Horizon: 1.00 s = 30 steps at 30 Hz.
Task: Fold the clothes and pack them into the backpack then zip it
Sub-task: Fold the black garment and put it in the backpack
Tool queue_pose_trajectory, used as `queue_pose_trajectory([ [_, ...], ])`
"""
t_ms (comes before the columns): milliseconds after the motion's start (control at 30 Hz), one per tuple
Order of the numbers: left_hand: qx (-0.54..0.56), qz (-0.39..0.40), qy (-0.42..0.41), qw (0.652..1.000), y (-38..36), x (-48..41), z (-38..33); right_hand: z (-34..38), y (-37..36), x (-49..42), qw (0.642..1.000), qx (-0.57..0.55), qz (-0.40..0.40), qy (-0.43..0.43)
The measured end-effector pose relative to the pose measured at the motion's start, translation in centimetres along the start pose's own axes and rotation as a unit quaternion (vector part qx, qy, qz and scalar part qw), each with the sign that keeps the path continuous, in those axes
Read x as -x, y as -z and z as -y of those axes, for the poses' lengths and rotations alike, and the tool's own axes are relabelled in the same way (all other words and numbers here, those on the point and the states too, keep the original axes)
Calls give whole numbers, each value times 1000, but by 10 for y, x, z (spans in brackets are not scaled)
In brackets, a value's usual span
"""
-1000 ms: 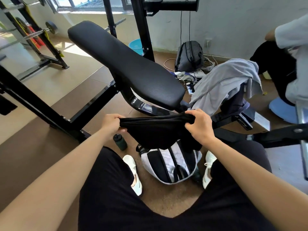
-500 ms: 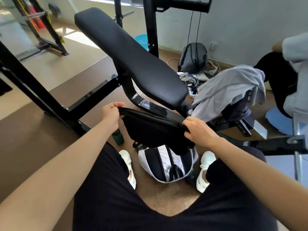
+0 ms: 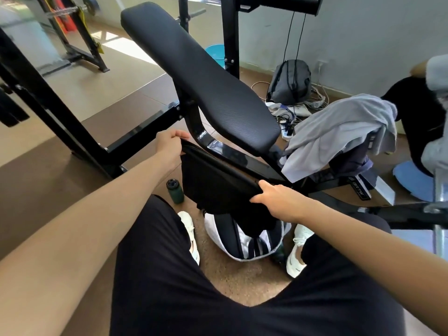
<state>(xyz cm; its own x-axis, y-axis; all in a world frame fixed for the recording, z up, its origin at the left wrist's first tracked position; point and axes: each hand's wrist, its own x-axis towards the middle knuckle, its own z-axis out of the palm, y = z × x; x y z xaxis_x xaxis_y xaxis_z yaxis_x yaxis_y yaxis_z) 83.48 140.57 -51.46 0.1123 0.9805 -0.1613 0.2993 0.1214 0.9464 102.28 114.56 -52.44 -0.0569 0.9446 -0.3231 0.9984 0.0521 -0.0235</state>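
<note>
Nearest, the white-and-black backpack (image 3: 244, 241) sits on the floor between the person's shoes. Above it, the left hand (image 3: 169, 147) and right hand (image 3: 274, 198) each grasp an end of the folded black garment (image 3: 215, 187). Farther right, a grey shirt (image 3: 337, 132) drapes the bench frame (image 3: 242, 161).

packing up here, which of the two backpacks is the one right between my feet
The white backpack with black stripes, on the floor between the white shoes, under the black garment both hands hold. The grey backpack stands off by the wall.
</note>
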Motion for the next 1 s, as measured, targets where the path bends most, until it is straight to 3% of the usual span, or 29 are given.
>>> queue_pose_trajectory([
  [133,-38,34,-12,999,5,-4,5,-18,4,-2,992,-77,-59,-85],
  [233,-72,59,-40,995,3,1,6,-30,10,-1,985,-76,-133,-82],
  [433,-76,30,-45,996,3,-4,3,-13,7,11,991,-117,-57,-1],
  [533,-69,31,-32,997,-3,-2,1,6,6,18,997,-69,5,26],
  [633,-62,50,-38,996,-14,6,-3,14,4,12,998,-34,42,-10],
  [700,-62,54,-50,995,-17,11,-7,8,1,4,992,-104,53,-56],
  [867,-101,67,-71,990,-12,24,-10,-9,-5,-7,923,-351,10,-157],
  [1000,-170,146,-74,972,-14,48,-2,-16,-19,-20,824,-516,-79,-219],
])
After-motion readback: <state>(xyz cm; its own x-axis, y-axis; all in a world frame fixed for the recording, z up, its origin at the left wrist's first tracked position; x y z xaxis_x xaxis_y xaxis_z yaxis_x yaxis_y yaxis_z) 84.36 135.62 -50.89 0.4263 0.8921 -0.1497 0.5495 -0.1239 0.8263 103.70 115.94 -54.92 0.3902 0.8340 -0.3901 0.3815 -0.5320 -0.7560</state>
